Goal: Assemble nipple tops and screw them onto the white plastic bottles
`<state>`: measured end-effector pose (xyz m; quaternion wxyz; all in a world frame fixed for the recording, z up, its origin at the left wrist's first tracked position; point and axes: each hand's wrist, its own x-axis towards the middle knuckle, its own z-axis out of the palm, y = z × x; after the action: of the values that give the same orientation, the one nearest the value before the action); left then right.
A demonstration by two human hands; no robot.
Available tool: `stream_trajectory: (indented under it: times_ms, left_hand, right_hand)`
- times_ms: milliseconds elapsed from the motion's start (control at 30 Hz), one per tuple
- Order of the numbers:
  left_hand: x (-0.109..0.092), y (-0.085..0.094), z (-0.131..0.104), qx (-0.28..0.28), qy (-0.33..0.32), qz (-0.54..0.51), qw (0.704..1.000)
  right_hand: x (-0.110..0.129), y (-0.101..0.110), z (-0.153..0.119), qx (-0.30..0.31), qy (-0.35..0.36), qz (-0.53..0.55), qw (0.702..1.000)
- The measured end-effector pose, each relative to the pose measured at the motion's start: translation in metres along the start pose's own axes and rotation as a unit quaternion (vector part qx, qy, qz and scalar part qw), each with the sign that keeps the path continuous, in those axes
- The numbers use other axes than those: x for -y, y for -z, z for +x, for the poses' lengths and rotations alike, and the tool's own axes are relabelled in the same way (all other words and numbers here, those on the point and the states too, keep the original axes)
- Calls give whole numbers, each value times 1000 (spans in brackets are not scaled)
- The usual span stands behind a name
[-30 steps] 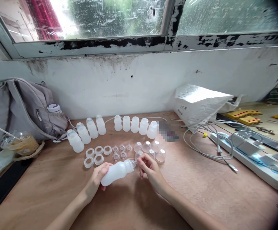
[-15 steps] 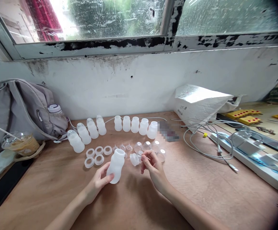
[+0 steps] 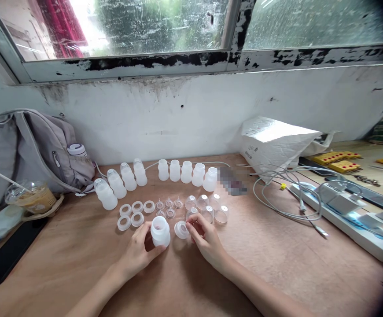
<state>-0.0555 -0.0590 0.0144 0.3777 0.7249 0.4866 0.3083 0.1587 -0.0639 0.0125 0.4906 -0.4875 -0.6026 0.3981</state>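
Note:
My left hand (image 3: pixel 141 248) is wrapped round a frosted white baby bottle (image 3: pixel 160 235), which stands near the table's middle with its open mouth tipped towards me. Between the fingertips of my right hand (image 3: pixel 208 241) is a translucent collar ring with a teat (image 3: pixel 180 230), just right of the bottle and apart from it. Beyond my hands lie several collar rings (image 3: pixel 124 223), several clear teats (image 3: pixel 168 203) and several clear domed caps (image 3: pixel 221 214). Part of one cap is hidden behind my right fingers.
Several capped bottles (image 3: pixel 106 194) stand at the back left, and several uncapped ones (image 3: pixel 186 171) further right. A backpack (image 3: pixel 39 149), an iced drink (image 3: pixel 33 198) and a black phone (image 3: pixel 9 253) are at left. Cables (image 3: pixel 287 213), a power strip (image 3: pixel 353 224) and a white bag (image 3: pixel 274 141) occupy the right.
The bottle in my left hand has come down and turned so its mouth faces me more. My right hand has brought the collar ring lower and slightly left, turning it over.

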Motion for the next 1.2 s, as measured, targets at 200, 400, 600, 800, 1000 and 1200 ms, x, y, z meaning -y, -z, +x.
stream_trajectory:
  times_ms: [200, 400, 600, 800, 1000, 1200]
  left_hand:
    - [3, 0, -2, -50, -56, 89, 993]
    - [-25, 11, -1, -97, -125, 115, 981]
    - [-55, 33, 13, -12, -125, 180, 976]
    - [-79, 64, 52, -14, -129, 262, 956]
    - [-98, 95, 128, -4, -90, 458, 884]
    - [-91, 101, 189, 18, -50, 545, 837]
  right_hand:
    - [-1, -2, -1, 13, 30, -47, 998]
    - [-3, -4, -2, 27, 82, -91, 992]
    - [-3, -3, -3, 38, 97, -115, 988]
    - [-9, -4, -2, 36, 126, -139, 982]
    - [-18, -7, -2, 40, 133, -211, 968]
    - [-21, -7, -3, 56, 129, -219, 966]
